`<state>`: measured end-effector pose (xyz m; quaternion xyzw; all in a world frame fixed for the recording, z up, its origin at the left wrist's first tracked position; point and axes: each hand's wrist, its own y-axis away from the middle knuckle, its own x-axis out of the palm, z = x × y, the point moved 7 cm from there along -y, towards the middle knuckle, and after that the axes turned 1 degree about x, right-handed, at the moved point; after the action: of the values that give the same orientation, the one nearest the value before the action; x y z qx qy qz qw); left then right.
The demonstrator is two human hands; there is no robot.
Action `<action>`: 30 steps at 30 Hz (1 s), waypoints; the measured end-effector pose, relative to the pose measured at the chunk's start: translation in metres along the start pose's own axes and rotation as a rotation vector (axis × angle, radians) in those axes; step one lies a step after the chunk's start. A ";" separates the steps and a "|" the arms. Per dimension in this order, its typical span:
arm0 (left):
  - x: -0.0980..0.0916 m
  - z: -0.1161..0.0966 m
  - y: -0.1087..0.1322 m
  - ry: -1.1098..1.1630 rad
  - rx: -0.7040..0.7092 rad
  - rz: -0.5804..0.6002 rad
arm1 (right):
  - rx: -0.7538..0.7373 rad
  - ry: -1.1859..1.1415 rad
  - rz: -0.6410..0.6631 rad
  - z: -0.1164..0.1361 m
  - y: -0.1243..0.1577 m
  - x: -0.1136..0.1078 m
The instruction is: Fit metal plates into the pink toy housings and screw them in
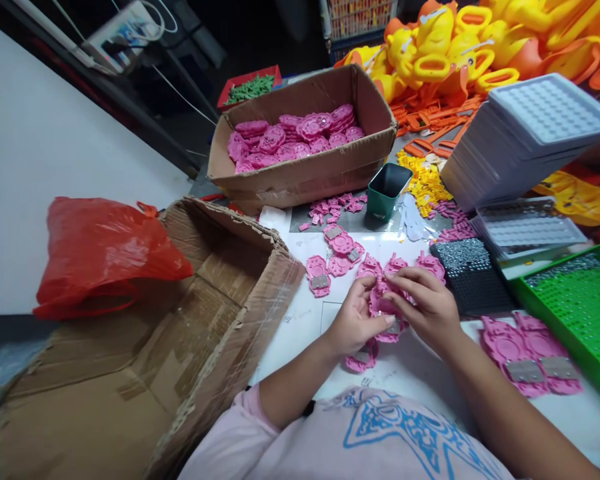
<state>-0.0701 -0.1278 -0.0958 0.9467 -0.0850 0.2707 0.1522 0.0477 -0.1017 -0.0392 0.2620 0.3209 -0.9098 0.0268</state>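
Your left hand (pixel 353 323) and right hand (pixel 427 307) met in the middle of the table (pixel 430 373), wrists low and palms turned inward. The fingers of both were curled closed on one pink part (pixel 387 312), and your thumbs pinched it from above, just over the tabletop.

Another pink piece (pixel 363 360) lay touching the heel of your left hand. Two finished pink pieces (pixel 525 353) lay side by side to your right. A loose cluster (pixel 340 257) sat just beyond your fingertips, too overlapped to count.

Two cardboard boxes stood near: an open box (pixel 205 313) at your left elbow and a far box (pixel 305 173) full of pink pieces. One green cup (pixel 387 190), one black tray (pixel 473 273) and one green tray (pixel 575 313) lay right of centre. A red bag (pixel 100 253) rested against the near box.
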 end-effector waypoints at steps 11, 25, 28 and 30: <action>-0.007 -0.009 -0.006 0.130 -0.033 -0.171 | -0.080 -0.034 0.085 0.013 0.002 0.010; -0.009 -0.009 -0.003 0.208 -0.048 -0.181 | -0.169 0.057 -0.002 0.025 0.009 0.004; -0.009 -0.008 -0.003 0.165 -0.036 -0.178 | -0.168 0.059 0.018 0.028 0.009 0.006; -0.011 -0.008 -0.004 0.159 -0.041 -0.189 | -0.166 0.013 0.043 0.031 0.008 0.006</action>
<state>-0.0824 -0.1204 -0.0960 0.9227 0.0115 0.3277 0.2025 0.0301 -0.1262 -0.0264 0.2715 0.3896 -0.8776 0.0661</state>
